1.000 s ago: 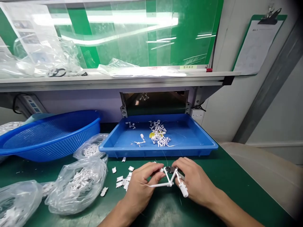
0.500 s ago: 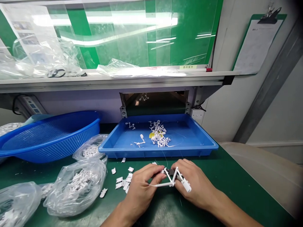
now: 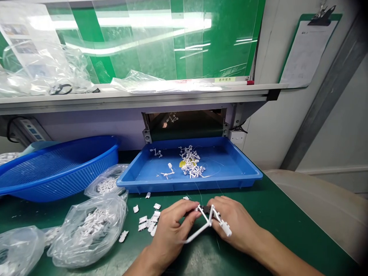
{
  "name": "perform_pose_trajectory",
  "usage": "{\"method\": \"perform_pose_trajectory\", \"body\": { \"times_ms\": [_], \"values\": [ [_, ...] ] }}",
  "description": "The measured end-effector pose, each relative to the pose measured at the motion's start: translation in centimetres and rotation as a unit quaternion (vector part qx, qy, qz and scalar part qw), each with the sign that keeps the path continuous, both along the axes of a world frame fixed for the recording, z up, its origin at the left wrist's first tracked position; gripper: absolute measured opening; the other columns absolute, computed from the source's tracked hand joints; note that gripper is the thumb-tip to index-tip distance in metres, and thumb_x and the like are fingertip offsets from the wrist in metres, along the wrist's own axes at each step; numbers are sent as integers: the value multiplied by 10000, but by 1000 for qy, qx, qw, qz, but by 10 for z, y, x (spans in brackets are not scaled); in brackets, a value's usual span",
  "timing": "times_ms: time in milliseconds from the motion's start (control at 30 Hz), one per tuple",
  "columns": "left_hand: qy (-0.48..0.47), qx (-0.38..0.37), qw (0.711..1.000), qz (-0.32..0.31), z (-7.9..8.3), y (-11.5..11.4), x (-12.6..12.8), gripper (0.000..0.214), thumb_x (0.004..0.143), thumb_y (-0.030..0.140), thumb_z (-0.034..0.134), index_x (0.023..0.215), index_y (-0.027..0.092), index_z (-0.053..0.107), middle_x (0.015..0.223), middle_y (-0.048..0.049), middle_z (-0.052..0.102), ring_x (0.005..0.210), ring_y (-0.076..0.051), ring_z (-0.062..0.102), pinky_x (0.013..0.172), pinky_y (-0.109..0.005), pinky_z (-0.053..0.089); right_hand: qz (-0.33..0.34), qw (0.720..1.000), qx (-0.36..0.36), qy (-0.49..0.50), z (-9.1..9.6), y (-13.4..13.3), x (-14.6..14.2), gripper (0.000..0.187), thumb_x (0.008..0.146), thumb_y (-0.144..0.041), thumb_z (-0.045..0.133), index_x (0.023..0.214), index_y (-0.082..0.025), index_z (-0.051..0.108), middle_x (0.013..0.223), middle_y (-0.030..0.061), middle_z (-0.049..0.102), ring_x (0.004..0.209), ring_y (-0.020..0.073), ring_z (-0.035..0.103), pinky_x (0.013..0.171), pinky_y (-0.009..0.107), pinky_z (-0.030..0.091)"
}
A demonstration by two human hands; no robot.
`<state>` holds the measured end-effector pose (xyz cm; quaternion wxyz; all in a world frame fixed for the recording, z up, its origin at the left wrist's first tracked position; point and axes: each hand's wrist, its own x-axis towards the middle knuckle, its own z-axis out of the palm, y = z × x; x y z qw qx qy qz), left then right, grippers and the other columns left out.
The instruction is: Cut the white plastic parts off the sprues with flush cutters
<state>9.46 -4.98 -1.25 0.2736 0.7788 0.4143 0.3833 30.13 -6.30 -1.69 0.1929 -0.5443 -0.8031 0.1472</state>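
My left hand [image 3: 175,224] is closed, thumb and forefinger pinching near the upper end of a branched white plastic sprue [image 3: 209,222]. My right hand [image 3: 234,220] is curled against the other side of the sprue, its fingertips mostly hidden. A small flat white part [image 3: 225,229] hangs on the sprue in front of the right thumb. Between the two hands shows a small dark piece [image 3: 206,209] whose kind I cannot make out. Several loose white clips [image 3: 149,222] lie on the green table left of my left hand.
A blue tray [image 3: 138,186] behind my hands holds a heap of white sprues [image 3: 192,163]. At left stand a blue basket [image 3: 63,176] and clear bags [image 3: 89,230] of white parts. Behind the tray, a conveyor opening [image 3: 186,126] sits under a shelf [image 3: 138,100].
The sprue's long lower-left arm has swung downward between my hands. Both hands keep nearly the same place and grip. The view has shifted slightly.
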Motion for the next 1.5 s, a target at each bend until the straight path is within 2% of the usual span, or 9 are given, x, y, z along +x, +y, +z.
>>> {"method": "perform_pose_trajectory", "body": {
  "times_ms": [167, 300, 467, 700, 833, 1000, 1100, 1300, 1500],
  "values": [
    [37, -14, 999, 12, -15, 14, 7, 164, 911, 322, 588, 969, 240, 717, 938, -19, 720, 837, -167, 665, 772, -248, 508, -43, 996, -66, -41, -13, 16, 10, 96, 800, -208, 513, 704, -205, 523, 710, 4, 618, 627, 147, 510, 561, 280, 244],
    [47, 10, 996, 71, 19, 18, -12, 250, 903, 393, 562, 1058, 250, 697, 1031, -4, 716, 921, -172, 658, 833, -258, 501, -132, 986, -91, -55, 7, 22, 39, 126, 821, -247, 510, 747, -204, 602, 727, 23, 652, 636, 157, 535, 560, 277, 258],
    [190, 11, 939, 287, 80, 13, -112, 385, 805, 591, 590, 944, 250, 702, 789, 39, 708, 669, -173, 629, 593, -242, 437, 0, 983, -168, 77, 57, -4, 51, 289, 860, -437, 543, 1074, -274, 648, 937, 0, 675, 751, 159, 580, 617, 244, 366],
    [289, -97, 891, 336, 72, -18, -214, 374, 826, 546, 558, 923, 227, 726, 908, -18, 738, 849, -241, 654, 729, -271, 439, 97, 970, -217, 49, 25, -21, 14, 242, 847, -376, 543, 725, -215, 677, 707, 13, 650, 587, 144, 509, 522, 267, 281],
    [125, -6, 913, 388, 64, -35, -168, 398, 873, 558, 514, 887, 211, 710, 744, -3, 695, 697, -191, 613, 640, -251, 429, 54, 967, -196, 154, 21, -12, 3, 273, 883, -428, 513, 839, -220, 685, 800, 10, 671, 670, 158, 545, 566, 256, 350],
    [79, -138, 985, 59, 45, -48, -53, 218, 832, 399, 660, 975, 243, 715, 870, 21, 714, 775, -163, 631, 726, -229, 459, 21, 927, -150, 342, 25, -14, -9, 268, 851, -434, 600, 982, -214, 681, 924, 10, 686, 848, 178, 608, 777, 262, 466],
    [84, -112, 990, 0, 31, -44, -7, 136, 861, 321, 645, 963, 250, 699, 789, 38, 672, 713, -139, 592, 662, -229, 423, 22, 929, -120, 350, 20, -16, -13, 264, 864, -431, 589, 967, -207, 687, 907, 12, 687, 836, 173, 614, 766, 258, 481],
    [40, -40, 997, 45, 12, -23, -5, 120, 915, 301, 594, 961, 254, 695, 870, 40, 701, 765, -121, 622, 711, -216, 438, 22, 962, -10, 273, 16, -16, -5, 327, 863, -284, 546, 1184, -243, 593, 1050, 31, 680, 924, 189, 626, 822, 299, 497],
    [-14, 12, 998, 66, -4, -19, -13, 142, 896, 321, 637, 1017, 272, 694, 927, 41, 726, 795, -116, 660, 759, -198, 482, -9, 996, 60, 72, 1, -10, -1, 162, 776, -121, 521, 875, -222, 600, 871, 15, 637, 828, 204, 547, 758, 358, 418]
  ]
}}
